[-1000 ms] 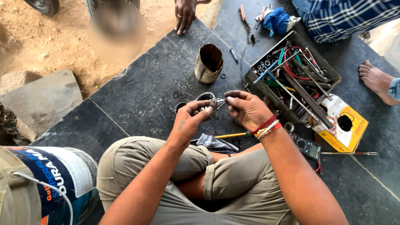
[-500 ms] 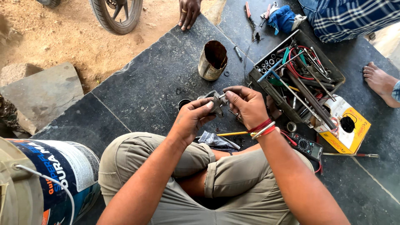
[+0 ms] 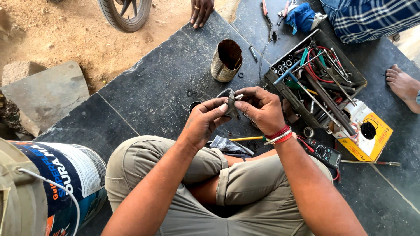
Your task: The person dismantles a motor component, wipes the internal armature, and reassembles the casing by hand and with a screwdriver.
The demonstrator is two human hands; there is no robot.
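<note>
Right, mid-frame: left hand (image 3: 205,120) and right hand (image 3: 260,109) both pinch the small grey metal clamp-like part (image 3: 230,104) above the dark slate floor (image 3: 157,87). Best kept low, so a slip won't reach the rusty open tin can (image 3: 226,61).

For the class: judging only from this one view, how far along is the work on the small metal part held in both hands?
Done: the toolbox stands open with tools exposed, and small washers lie loose by the rusty tin can. In hand: the left hand and right hand pinch a small grey metal part between fingertips. Left: the multimeter and yellow-handled screwdriver lie untouched on the slab; the part's condition cannot be told.
</note>
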